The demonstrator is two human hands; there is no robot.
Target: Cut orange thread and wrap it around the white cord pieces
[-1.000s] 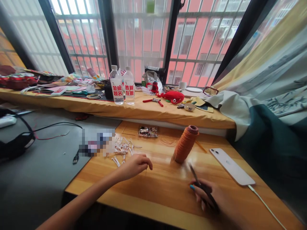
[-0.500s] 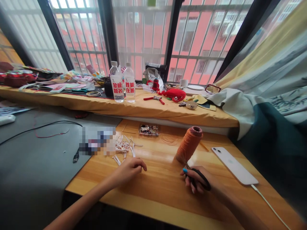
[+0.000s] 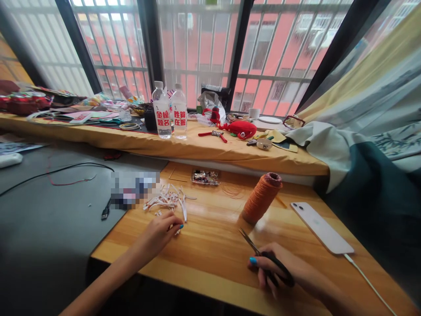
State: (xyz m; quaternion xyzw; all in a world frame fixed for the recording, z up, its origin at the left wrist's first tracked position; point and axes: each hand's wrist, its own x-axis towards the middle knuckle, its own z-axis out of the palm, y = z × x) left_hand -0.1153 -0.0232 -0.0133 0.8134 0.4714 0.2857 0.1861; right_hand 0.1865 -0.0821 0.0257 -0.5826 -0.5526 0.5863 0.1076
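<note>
My right hand (image 3: 274, 267) grips black-handled scissors (image 3: 250, 241), their metal blades pointing up and left over the wooden table. Just beyond the tips an orange spool of thread (image 3: 261, 197) leans to the right. My left hand (image 3: 164, 228) is closed with thumb and fingertips together, low over the table. A small white bit shows under those fingertips; whether they hold it I cannot tell. Behind that hand lies a loose pile of thin white strips (image 3: 166, 197) with orange-brown marks.
A clear box of small beads or trinkets (image 3: 205, 177) sits at the table's back. At right lies a phone (image 3: 320, 226) on a charging cable. Two water bottles (image 3: 162, 114), red-handled pliers (image 3: 213, 135) and a red stuffed item (image 3: 241, 129) occupy the windowsill.
My left hand has moved left and slightly down, its fingertips coming together. My right hand has drawn the scissors down, away from the spool, so the blades now show.
</note>
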